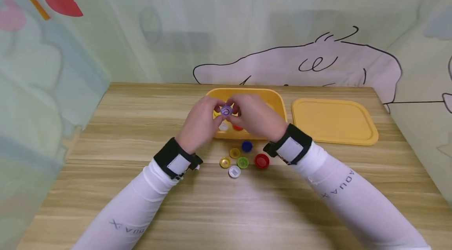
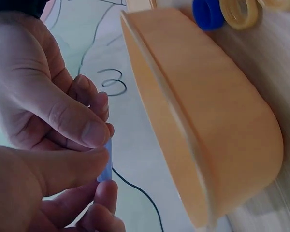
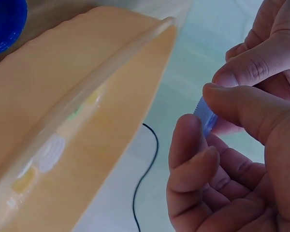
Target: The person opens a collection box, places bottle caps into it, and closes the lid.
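Observation:
A pale blue-purple bottle cap (image 1: 226, 111) is held above the yellow-orange box, its open side facing up in the head view. My left hand (image 1: 202, 124) pinches it from the left side. From the right, my right hand (image 1: 259, 115) pinches the same cap between thumb and fingers. The cap's ridged edge (image 3: 205, 116) shows between the fingertips in the right wrist view. Beneath both hands, the box (image 1: 247, 135) contains several caps, among them a white one (image 1: 223, 126) and a red one (image 1: 237, 127); the hands partly hide its inside.
In front of the box lie a blue cap (image 1: 246, 146), two yellow caps (image 1: 234, 153), a green cap (image 1: 242, 162), a white cap (image 1: 234, 171) and a larger red cap (image 1: 262, 161). A flat yellow lid (image 1: 333, 120) rests right of the box on the wooden table (image 1: 141, 124).

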